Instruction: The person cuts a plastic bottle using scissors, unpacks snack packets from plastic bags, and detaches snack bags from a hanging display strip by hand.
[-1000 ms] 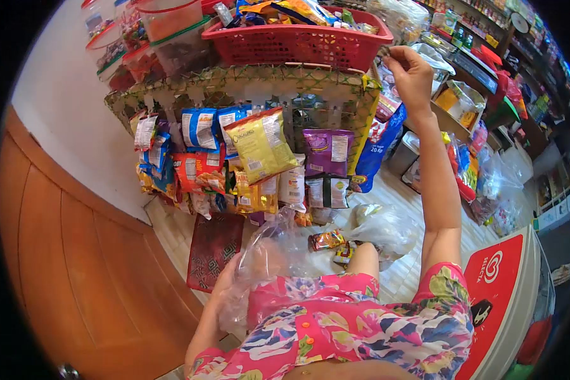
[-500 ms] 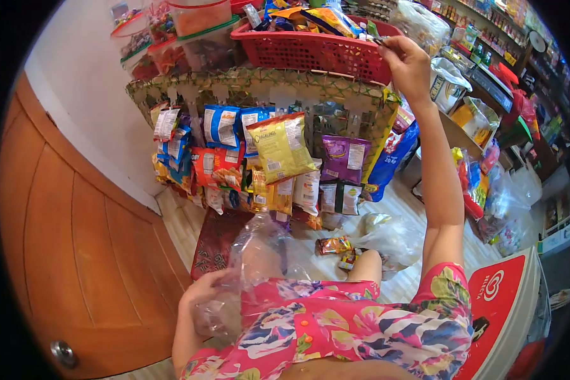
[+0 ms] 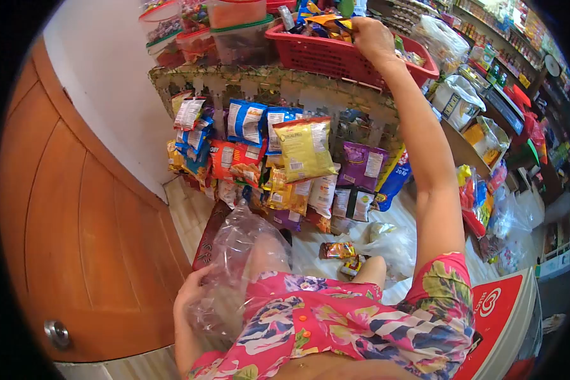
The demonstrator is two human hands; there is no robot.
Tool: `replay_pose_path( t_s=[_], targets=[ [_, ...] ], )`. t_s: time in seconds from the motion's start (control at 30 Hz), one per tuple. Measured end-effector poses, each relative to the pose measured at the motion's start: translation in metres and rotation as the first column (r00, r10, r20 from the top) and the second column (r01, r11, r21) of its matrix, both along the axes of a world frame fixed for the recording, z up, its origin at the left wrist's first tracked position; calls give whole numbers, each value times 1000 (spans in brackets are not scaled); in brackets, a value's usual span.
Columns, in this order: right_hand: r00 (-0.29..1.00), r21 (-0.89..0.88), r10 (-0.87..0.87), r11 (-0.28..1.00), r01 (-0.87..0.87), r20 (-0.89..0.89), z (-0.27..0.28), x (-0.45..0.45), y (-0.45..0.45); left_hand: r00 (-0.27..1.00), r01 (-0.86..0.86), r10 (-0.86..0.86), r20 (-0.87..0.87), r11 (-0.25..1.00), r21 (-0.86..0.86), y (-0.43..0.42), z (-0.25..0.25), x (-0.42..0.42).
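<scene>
A large clear plastic bag (image 3: 240, 247) hangs crumpled in front of my lap, with my left hand (image 3: 193, 290) closed on its left side. Some of the left fingers are hidden by the plastic. My right hand (image 3: 373, 39) reaches up over a red plastic basket (image 3: 335, 58) filled with colourful packets. Its fingers are pinched at a dark, thin edge beside an orange packet (image 3: 323, 20); what they hold is too small to name. Below the basket, several snack bags (image 3: 305, 149) hang in rows on a rack.
Clear tubs with coloured lids (image 3: 240, 41) stand left of the basket. A wooden door (image 3: 88, 240) is on the left. Small packets (image 3: 337, 251) and a white plastic bag (image 3: 392, 244) lie on the floor. At lower right is a red-topped freezer (image 3: 497, 316); stocked shelves line the right.
My right hand has moved from the basket's right end leftward over the packets. My left hand still grips the clear bag, which has shifted slightly left. The view has turned a little.
</scene>
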State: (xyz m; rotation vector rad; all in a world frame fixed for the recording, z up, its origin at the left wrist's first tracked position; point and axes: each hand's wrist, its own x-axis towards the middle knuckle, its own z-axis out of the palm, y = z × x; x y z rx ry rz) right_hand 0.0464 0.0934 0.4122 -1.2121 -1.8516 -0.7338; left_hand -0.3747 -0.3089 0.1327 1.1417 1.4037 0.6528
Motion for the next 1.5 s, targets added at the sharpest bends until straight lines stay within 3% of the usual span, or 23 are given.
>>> replay_pose_path(
  t_s=[0.13, 0.23, 0.3, 0.33, 0.43, 0.57, 0.6, 0.63, 0.67, 0.7, 0.73, 0.77, 0.8, 0.83, 0.87, 0.9, 0.97, 1.03, 1.07, 1.1, 1.2, 1.33, 1.5],
  targets=[
    [997, 26, 31, 999, -29, -73, 9, 19, 8, 977, -208, 211, -27, 974, 93, -12, 31, 4],
    [975, 69, 84, 995, -72, -204, 16, 31, 9, 983, -185, 186, 2, 976, 113, -14, 29, -7],
    [950, 19, 143, 990, -143, -279, 21, 32, 11, 973, 3, 47, -227, 976, 217, -10, 22, -10],
    [954, -6, 184, 982, -191, -238, 23, 26, 10, 939, 105, -13, -345, 962, 250, -8, 20, -10],
    [946, -93, 303, 945, -315, -118, 27, 6, 12, 923, 79, -14, -384, 985, 155, 3, 16, 0],
    [952, -259, 304, 918, -299, -20, 24, -12, 28, 959, 145, -65, -277, 949, 281, 13, 14, 16],
    [946, -391, 281, 862, -322, -160, 33, -31, -22, 952, 164, -80, -295, 949, 270, 15, 12, 15],
    [940, -282, 298, 899, -335, -166, 25, -24, 4, 961, 172, -111, -255, 958, 231, 15, 24, 20],
    [965, -359, 177, 902, -238, -196, 36, -38, -22, 989, 96, -79, -124, 986, 138, 14, 40, 27],
    [906, -380, 275, 839, -390, -322, 35, -34, -17, 987, 78, -60, -149, 990, 114, 13, 43, 25],
    [898, -383, 183, 857, -345, -399, 35, -36, -24, 959, 103, -46, -280, 976, 192, 7, 28, 12],
    [766, -300, 331, 778, -552, -551, 31, -36, -22, 958, 63, 10, -288, 968, 241, 2, 15, 1],
    [920, -43, 326, 938, -343, -218, 26, -6, 55, 962, 33, 36, -271, 969, 246, -1, 26, -2],
    [926, 79, 360, 932, -353, -114, 29, -11, 20, 958, -38, 97, -269, 976, 214, -6, 28, -10],
    [884, 7, 421, 903, -429, -204, 33, -32, -36, 950, -103, 153, -272, 976, 192, -9, 30, -17],
    [846, -65, 408, 888, -455, -343, 34, 40, 75, 943, -132, 189, -273, 968, 215, -12, 33, -25],
    [922, 24, 212, 976, -216, -325, 40, 28, 28, 931, -169, 243, -273, 949, 267, -17, 40, -35],
    [949, 200, 100, 979, -40, -298, 47, 17, 8, 903, -295, 365, -226, 910, 290, -20, 38, -43],
    [873, 379, 413, 875, -301, -259, 48, 26, 17, 876, -314, 402, -266, 895, 318, -21, 31, -53],
    [716, 533, 679, 672, -514, -165, 50, 31, 27, 847, -330, 437, -303, 878, 346, -22, 23, -60],
    [735, 539, 634, 717, -442, -241, 51, 26, -21, 737, -273, 489, -466, 846, 457, -18, 2, -71],
    [634, 544, 736, 642, -541, -238, 41, 4, -93, 642, -223, 492, -588, 853, 471, -15, -53, -81],
    [528, 512, 818, 561, -650, -227, 22, -10, -180, 665, -301, 548, -508, 819, 489, -8, -53, -58]
  ],
)
